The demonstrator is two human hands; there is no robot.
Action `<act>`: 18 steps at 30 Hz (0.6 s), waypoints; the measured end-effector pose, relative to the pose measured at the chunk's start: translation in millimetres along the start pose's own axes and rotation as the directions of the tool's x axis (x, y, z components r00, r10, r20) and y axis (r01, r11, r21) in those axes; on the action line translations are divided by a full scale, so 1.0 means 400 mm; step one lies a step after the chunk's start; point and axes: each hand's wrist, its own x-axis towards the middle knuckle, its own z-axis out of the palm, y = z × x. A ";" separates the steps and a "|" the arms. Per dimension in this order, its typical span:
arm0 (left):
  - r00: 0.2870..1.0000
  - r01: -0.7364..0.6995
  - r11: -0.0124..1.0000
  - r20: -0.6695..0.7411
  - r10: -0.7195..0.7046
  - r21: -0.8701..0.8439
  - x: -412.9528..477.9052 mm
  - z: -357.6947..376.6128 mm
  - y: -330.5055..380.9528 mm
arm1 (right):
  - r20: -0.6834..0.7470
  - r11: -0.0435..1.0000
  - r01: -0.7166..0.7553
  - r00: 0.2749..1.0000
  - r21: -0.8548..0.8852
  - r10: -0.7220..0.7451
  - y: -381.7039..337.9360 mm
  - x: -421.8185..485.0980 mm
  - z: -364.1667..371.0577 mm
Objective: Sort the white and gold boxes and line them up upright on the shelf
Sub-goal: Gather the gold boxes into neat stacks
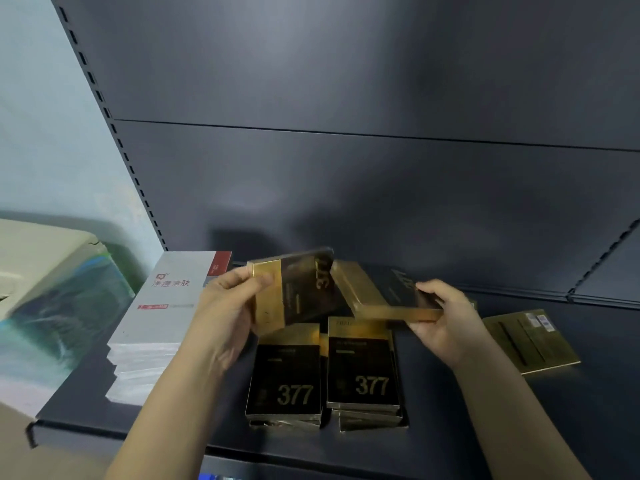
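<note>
My left hand [225,306] grips a gold and black box [298,289] by its gold end, lifted and tilted above the shelf [519,427]. My right hand [446,320] holds a second gold box [381,289] by its near edge, slanted toward the first. Below them two short stacks of gold boxes marked 377 lie flat, one stack [284,379] on the left and one stack [362,368] on the right. One more gold box [530,341] lies flat, back side up, to the right. A stack of white boxes [156,323] lies flat at the shelf's left end.
The dark back panel [346,168] rises behind the shelf, with a slotted upright [114,133] at its left. A beige and teal object [52,289] sits left of the shelf. The shelf's front edge [311,455] runs across the bottom.
</note>
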 end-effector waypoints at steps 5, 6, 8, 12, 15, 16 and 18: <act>0.979 -0.183 0.967 -0.057 0.195 0.179 -0.002 0.004 0.038 | 0.120 0.998 -0.048 0.991 -0.048 0.054 0.007 -0.031 -0.018; 0.967 -0.212 0.950 -0.089 0.238 0.228 0.004 0.007 0.050 | 0.128 0.998 -0.044 0.991 -0.039 0.049 0.010 -0.034 -0.020; 0.933 -0.261 0.897 -0.147 0.330 0.356 0.025 0.011 0.080 | 0.115 0.999 -0.016 0.993 -0.036 0.020 0.017 -0.041 -0.025; 0.955 -0.260 0.751 0.047 0.292 0.607 0.066 0.022 0.134 | 0.034 0.998 0.016 0.999 -0.066 -0.014 0.039 -0.046 -0.045; 0.971 -0.190 0.598 0.241 -0.005 0.778 0.078 0.046 0.128 | -0.028 0.981 0.000 1.000 -0.196 -0.005 0.060 -0.048 -0.059; 0.958 -0.187 0.520 0.272 -0.093 0.833 0.078 0.057 0.111 | -0.050 0.969 0.014 0.998 -0.245 -0.027 0.066 -0.052 -0.059; 0.945 -0.188 0.408 0.278 -0.173 0.893 0.081 0.075 0.061 | -0.106 0.938 0.062 0.989 -0.342 -0.103 0.074 -0.063 -0.059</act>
